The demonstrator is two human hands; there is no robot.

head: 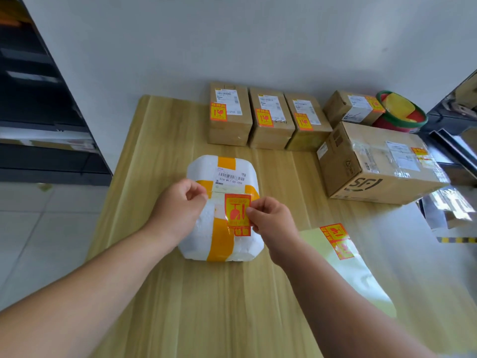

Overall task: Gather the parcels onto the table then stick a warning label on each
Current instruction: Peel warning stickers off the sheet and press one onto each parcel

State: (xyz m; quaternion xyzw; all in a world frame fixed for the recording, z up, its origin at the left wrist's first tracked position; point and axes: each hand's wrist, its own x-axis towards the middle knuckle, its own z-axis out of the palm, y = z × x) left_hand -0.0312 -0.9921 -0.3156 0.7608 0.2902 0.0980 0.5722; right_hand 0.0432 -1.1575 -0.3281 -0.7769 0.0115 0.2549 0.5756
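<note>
A white foam parcel (201,236) bound with yellow tape lies on the wooden table (219,301) in front of me. An orange and yellow warning label (236,210) hangs over its top. My right hand (271,223) pinches the label's right edge. My left hand (180,205) pinches near the label's upper left corner, above the parcel. Whether the label touches the foam I cannot tell. A glossy backing sheet (343,254) with two more labels lies at the right.
Three small cardboard boxes (268,120) with warning labels stand in a row at the table's back. A fourth small box (348,107) and a large box (382,164) sit at the right, both labelled. A red and green basket (402,112) stands behind them. Dark shelving (38,99) is at the left.
</note>
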